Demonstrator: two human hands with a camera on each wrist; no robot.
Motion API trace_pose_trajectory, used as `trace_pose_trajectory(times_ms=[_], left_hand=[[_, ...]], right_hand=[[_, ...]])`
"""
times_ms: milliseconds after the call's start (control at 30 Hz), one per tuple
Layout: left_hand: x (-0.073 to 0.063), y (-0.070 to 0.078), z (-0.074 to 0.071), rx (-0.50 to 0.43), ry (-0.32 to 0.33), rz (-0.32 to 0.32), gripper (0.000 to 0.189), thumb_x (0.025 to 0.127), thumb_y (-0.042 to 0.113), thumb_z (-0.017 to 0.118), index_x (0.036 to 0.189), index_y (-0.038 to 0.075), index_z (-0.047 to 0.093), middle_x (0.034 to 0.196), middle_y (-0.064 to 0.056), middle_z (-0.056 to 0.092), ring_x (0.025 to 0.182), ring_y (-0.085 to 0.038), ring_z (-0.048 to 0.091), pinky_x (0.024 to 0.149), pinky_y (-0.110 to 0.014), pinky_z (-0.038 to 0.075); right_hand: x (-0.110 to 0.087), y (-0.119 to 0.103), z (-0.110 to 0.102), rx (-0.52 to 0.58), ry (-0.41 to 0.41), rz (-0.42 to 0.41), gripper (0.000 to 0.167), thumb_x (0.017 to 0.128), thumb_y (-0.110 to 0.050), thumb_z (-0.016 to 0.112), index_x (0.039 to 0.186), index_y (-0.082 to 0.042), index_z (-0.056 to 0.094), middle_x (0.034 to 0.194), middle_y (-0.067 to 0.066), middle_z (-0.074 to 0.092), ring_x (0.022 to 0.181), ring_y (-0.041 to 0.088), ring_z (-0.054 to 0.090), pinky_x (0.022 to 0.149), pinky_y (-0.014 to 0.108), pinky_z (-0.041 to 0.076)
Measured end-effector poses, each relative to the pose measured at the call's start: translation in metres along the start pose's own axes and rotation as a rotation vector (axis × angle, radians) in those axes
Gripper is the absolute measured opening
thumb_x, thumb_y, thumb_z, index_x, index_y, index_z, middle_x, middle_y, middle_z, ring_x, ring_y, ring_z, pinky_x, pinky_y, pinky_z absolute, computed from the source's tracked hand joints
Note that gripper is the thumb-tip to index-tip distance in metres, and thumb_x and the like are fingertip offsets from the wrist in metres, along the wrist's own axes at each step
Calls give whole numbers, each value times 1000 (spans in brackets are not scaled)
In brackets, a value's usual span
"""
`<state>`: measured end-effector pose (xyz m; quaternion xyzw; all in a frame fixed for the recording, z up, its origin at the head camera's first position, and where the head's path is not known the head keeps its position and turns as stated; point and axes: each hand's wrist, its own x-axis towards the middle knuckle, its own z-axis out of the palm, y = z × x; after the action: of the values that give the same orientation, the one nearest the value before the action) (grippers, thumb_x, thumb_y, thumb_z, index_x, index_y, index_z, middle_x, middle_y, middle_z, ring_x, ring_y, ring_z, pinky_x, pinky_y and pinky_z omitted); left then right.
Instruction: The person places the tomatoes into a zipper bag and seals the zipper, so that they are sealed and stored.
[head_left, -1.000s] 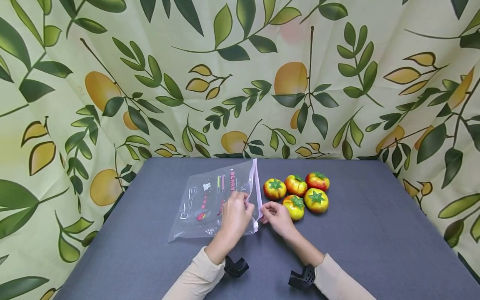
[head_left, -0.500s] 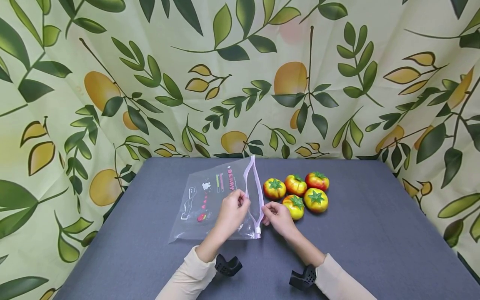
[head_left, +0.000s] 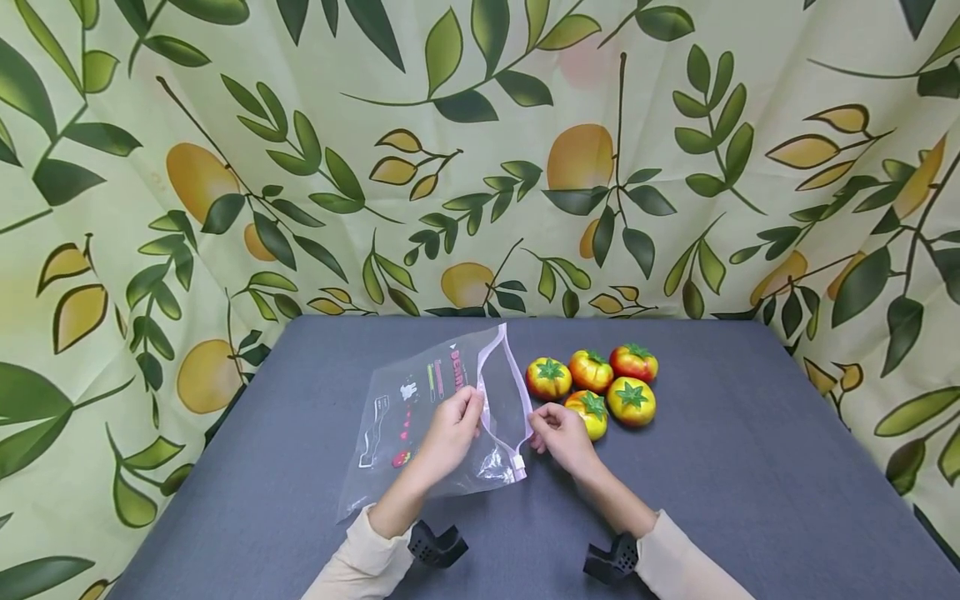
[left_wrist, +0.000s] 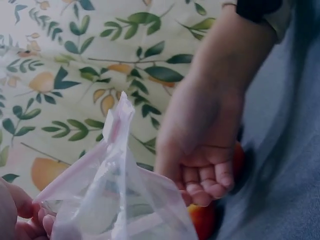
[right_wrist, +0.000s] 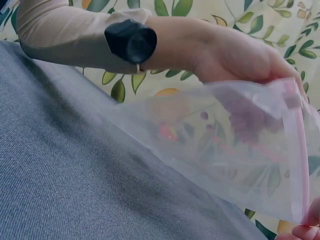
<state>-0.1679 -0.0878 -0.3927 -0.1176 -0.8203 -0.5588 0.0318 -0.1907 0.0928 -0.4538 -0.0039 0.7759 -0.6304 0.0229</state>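
A clear plastic zip bag [head_left: 427,400] with a pink-lilac zip edge and printed pictures lies tilted on the table, its mouth spread apart on the right side. My left hand [head_left: 452,429] pinches the near-left lip of the mouth. The opposite lip is pinched between the thumb and fingers of my right hand [head_left: 562,435]. A white slider [head_left: 518,463] sits at the bag's near corner, also visible in the right wrist view as a pale slider [right_wrist: 293,97]. Just beyond my right hand are several red-yellow toy persimmons or tomatoes [head_left: 632,402] with green leafy tops.
A grey cloth-covered table [head_left: 735,467] lies under everything. Behind it hangs a curtain [head_left: 480,150] printed with leaves and fruit. Black wrist cameras [head_left: 437,546] are strapped to both forearms.
My left hand has moved left and taken its lip of the bag with it, so the mouth has gone from nearly closed to wide. My right hand has shifted slightly right.
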Motion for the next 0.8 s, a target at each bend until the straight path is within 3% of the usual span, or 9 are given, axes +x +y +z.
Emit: trace_pose_trajectory(times_ms=[367,500,800], left_hand=[[-13,7,-14,-145,4,-95,32,102,13,43,76,-6,46,63,0,42,54,-2,41,51,-14,34],[-13,7,-20,-199,13,-128,32,101,12,43,78,-10,46,61,2,41,51,-1,38,49,-14,31],[-14,4,-30,-259,-2,-140,33,101,10,43,82,-16,44,56,7,41,46,-1,38,49,-14,32]], right_hand=[[-3,1,-5,-13,8,13,16,91,-4,60,87,11,61,69,23,66,48,9,53,48,19,48],[-3,1,-7,-9,3,26,16,91,-4,60,88,11,61,67,17,66,48,8,53,48,19,48],[-3,-1,-13,3,-29,50,16,92,-4,58,87,11,60,63,5,62,49,8,52,49,18,48]])
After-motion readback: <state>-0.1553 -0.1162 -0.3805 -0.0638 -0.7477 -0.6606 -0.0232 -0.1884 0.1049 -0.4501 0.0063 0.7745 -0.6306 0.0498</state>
